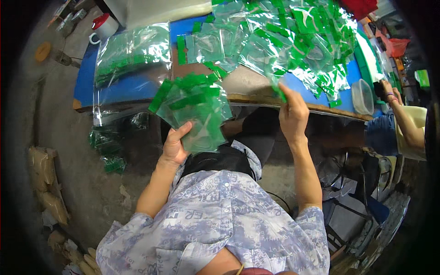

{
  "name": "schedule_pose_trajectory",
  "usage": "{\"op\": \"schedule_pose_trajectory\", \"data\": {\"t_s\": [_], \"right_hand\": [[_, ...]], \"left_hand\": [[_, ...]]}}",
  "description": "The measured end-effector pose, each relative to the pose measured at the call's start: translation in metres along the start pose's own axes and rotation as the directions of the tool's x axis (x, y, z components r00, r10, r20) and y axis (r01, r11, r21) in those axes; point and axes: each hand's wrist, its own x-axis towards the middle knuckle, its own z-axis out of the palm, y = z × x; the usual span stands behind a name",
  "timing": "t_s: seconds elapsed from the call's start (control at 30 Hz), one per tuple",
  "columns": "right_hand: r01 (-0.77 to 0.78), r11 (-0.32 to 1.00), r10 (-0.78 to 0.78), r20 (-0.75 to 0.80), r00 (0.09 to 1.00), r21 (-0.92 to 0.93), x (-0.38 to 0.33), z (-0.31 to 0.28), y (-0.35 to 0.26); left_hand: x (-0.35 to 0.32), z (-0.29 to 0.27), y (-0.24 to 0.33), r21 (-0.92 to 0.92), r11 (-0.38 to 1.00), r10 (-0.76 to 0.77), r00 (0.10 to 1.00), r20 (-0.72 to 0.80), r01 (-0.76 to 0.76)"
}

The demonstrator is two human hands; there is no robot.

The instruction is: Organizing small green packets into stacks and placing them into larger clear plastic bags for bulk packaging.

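My left hand (175, 145) is closed on a fanned stack of clear plastic pouches (197, 112) with green ends, thumb on top, just off the table's near edge. At the edge of the loose pile, my right hand (294, 113) pinches the green end of one clear pouch (277, 90). Whether that pouch is free of the pile I cannot tell. Many similar pouches (270, 50) lie heaped and overlapping across the table. A large clear bag (133, 48) with green-ended pouches in it lies to the left, its lower part draping over the edge.
The blue table (85, 87) has a worn wooden front edge. A lidded mug (104, 26) stands far left, a clear plastic tub (362, 97) at right. Green-and-clear packs (110, 142) are below the left edge. Another person's arm (405, 121) reaches in at right, above folded chairs (350, 217).
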Motion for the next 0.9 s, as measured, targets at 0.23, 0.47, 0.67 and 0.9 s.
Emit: {"op": "schedule_pose_trajectory", "data": {"t_s": [0.23,0.47,0.67,0.9], "right_hand": [[-0.251,0.840,0.071,0.362,0.930,0.481,0.043,0.071,-0.130],[-0.738,-0.205,0.033,0.758,0.651,0.642,0.072,0.096,-0.121],[0.519,0.844,-0.448,0.356,0.820,-0.135,0.122,0.139,-0.031],[0.359,0.851,-0.525,0.618,0.585,0.383,0.064,0.102,-0.065]], "left_hand": [[-0.006,0.039,-0.012,0.081,0.981,0.180,0.982,-0.055,-0.176],[-0.002,0.023,-0.007,0.105,0.987,0.133,0.982,-0.137,-0.119],[-0.015,-0.010,0.009,-0.228,0.973,0.025,0.999,-0.045,-0.034],[0.004,-0.031,0.005,-0.317,0.946,0.082,0.996,0.030,-0.068]]}}
